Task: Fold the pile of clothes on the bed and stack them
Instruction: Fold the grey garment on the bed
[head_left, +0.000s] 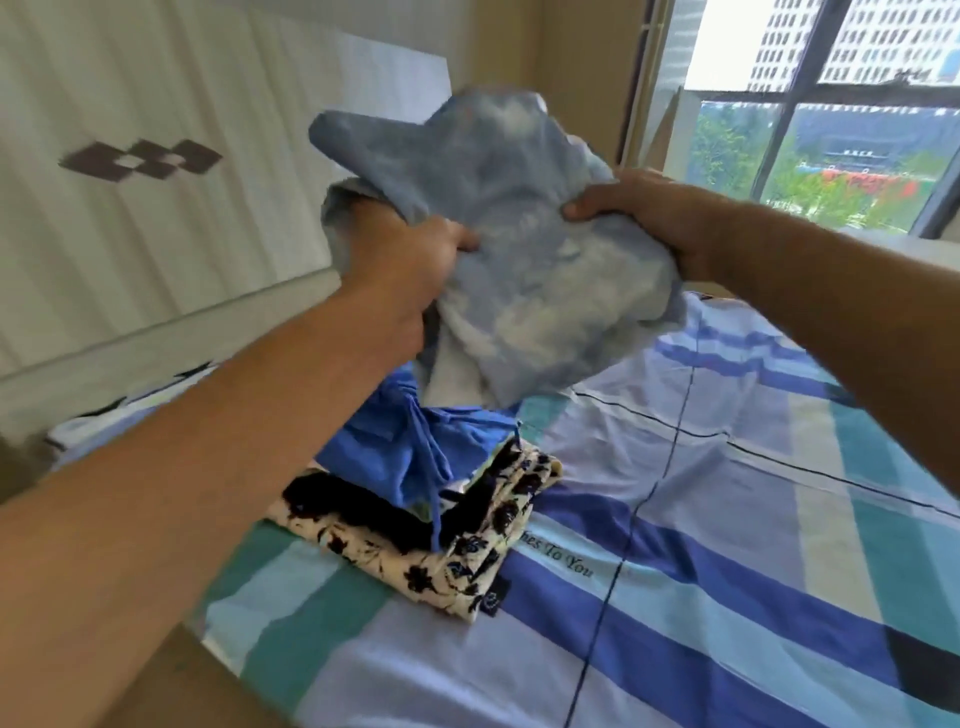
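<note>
A pale blue tie-dye garment (519, 249) hangs bunched in the air above the bed. My left hand (400, 260) grips its left side and my right hand (649, 218) grips its right edge, thumb on top. Below it on the bed lies a stack: a cream garment with black flowers (441, 551) at the bottom, folded, and a blue garment with a drawstring (395, 452) on top of it. The lower end of the tie-dye garment hangs just above the blue one.
The bed sheet (727, 545) is striped in blue, teal and white and stretches to the right and front. A white wardrobe or wall panel (156, 208) stands behind on the left. A window (831, 130) is at the back right.
</note>
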